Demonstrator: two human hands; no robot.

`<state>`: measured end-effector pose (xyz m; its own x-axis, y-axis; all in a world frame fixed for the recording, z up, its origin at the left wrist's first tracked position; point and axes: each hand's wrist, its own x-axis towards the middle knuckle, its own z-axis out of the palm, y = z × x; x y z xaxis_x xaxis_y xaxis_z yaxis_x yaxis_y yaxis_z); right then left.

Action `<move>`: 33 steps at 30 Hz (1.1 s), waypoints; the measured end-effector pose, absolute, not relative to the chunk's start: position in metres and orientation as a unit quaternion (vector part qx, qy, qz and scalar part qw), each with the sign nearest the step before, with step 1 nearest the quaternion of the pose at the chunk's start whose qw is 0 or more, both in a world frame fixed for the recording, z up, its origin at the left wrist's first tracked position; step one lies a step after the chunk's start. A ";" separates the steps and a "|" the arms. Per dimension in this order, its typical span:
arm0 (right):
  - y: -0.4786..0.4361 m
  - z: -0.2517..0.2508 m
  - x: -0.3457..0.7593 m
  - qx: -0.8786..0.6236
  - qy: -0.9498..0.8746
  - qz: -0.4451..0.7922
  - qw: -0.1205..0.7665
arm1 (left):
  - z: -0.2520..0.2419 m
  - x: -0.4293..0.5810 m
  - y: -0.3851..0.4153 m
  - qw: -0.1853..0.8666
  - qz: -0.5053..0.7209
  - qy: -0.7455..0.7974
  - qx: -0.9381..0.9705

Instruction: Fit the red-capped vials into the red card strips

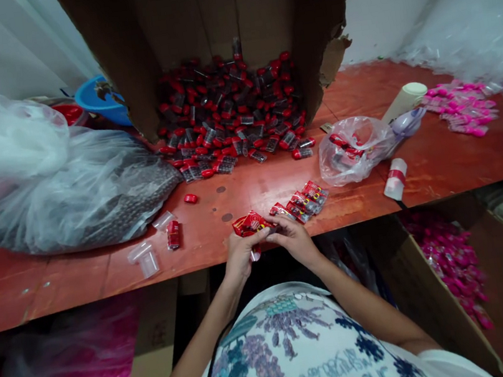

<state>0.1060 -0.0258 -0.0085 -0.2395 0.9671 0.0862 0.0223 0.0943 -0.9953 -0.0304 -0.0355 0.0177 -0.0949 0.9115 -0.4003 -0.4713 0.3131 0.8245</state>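
Holding red packet (249, 221) near frame centre | left hand (242, 251) and right hand (297, 241) pinch it, fingers nearly closed, probably for steadiness | similar packets (301, 204) lie just right, perhaps for easy reach

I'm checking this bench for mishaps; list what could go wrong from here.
The red packet between the left hand and right hand, at the table's front edge, might drop. The clear container near that edge could be knocked off. Loose red-capped containers heaped in the open cardboard box might roll out.
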 end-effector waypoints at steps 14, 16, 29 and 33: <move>-0.021 0.001 0.130 -0.528 -0.647 0.348 0.426 | 0.008 -0.026 -0.021 0.650 0.604 0.452 0.093; -0.024 0.001 0.113 -0.488 -0.642 0.409 0.427 | 0.009 -0.024 -0.020 0.643 0.612 0.449 0.098; 0.072 0.009 0.124 -0.463 -0.816 0.238 0.252 | 0.002 -0.057 -0.010 0.595 0.640 0.485 0.028; 0.149 0.022 0.172 -0.614 -0.759 0.122 0.181 | 0.003 -0.065 -0.005 0.586 0.652 0.481 -0.007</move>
<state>0.1715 0.1486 0.0222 -0.1815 0.9753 0.1257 0.8871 0.2176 -0.4071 -0.0648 -0.0046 0.0033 -0.3137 0.7569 -0.5733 -0.7706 0.1498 0.6195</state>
